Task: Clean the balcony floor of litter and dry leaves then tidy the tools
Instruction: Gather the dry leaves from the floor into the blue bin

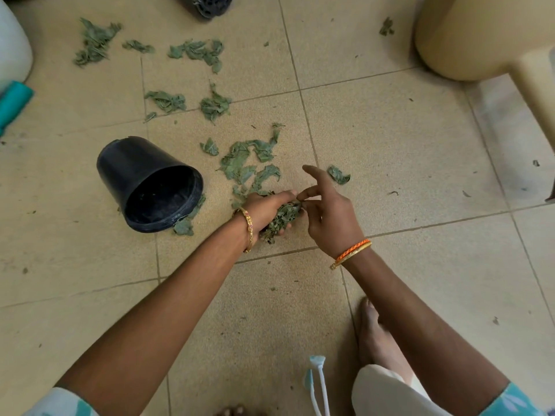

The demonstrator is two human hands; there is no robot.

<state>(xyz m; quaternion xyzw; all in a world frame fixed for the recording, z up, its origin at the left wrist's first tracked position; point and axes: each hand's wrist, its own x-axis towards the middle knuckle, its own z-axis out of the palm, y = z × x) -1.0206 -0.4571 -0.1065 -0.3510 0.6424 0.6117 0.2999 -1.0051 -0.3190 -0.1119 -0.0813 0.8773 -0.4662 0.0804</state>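
Observation:
Dry green leaves (246,166) lie scattered over the beige tiled floor (390,145), with more clumps further back (96,43). My left hand (264,210) is curled round a bunch of leaves (280,219) just above the floor. My right hand (327,214) is beside it, thumb and a finger pinching at the top of that bunch, index finger pointing away. A black plastic pot (150,184) lies on its side to the left of my hands, its mouth facing me, a few leaves at its rim.
A second black pot (210,6) is at the top edge. A large beige container (480,34) stands at the top right, a white one (12,46) and a teal object (13,102) at the left. My bare foot (375,334) is at the lower right.

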